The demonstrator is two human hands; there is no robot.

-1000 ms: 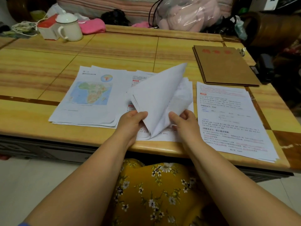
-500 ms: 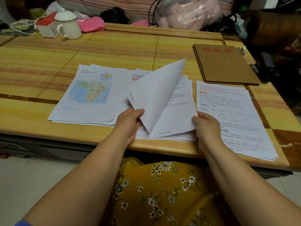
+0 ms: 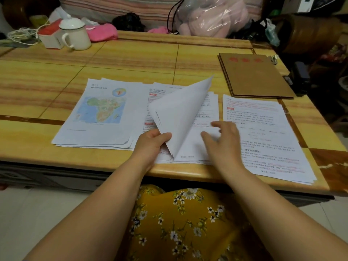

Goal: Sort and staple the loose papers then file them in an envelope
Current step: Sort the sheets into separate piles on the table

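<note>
1. Table (image 3: 131,59): three paper piles along the lower centre; envelope (image 3: 254,76) upper right, set aside for filing.
2. Middle pile (image 3: 207,110): top sheets (image 3: 180,113) folded back, probably to check pages.
3. Left hand (image 3: 150,146) pinches those sheets' lower corner.
4. Right hand (image 3: 224,142), fingers loosely spread, hovers over the exposed page, grasping nothing.

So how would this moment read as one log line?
step: sorting | left hand: holds lifted sheets of middle pile | right hand: open over page | envelopes: untouched | stapling: not yet
</note>
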